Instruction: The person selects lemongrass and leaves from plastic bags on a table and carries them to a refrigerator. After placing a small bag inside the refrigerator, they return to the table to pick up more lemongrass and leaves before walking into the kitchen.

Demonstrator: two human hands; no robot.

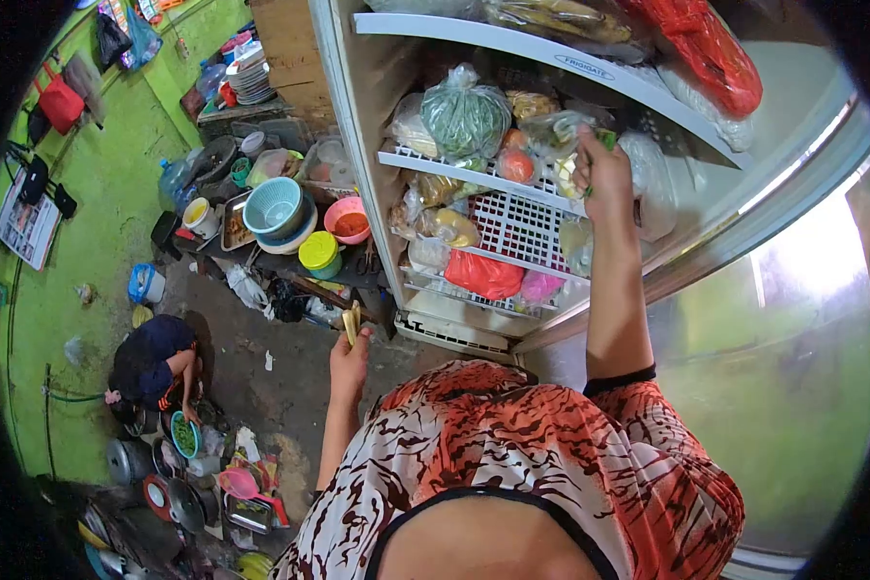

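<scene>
My left hand, low at my side in front of the refrigerator, is closed round a few pale yellow, stick-like pieces whose kind I cannot make out. Raised into the open refrigerator, my right hand grips a clear plastic bag with something green in it, at the right of the upper white rack. Left of that bag are a round bag of green leaves and a red tomato. A bulging clear bag lies just right of my hand.
Lower racks hold a red bag and a pink bag. Left of the refrigerator, a low table carries a turquoise basket, a pink bowl and a yellow-lidded tub. A person crouches by a bowl of greens among pots.
</scene>
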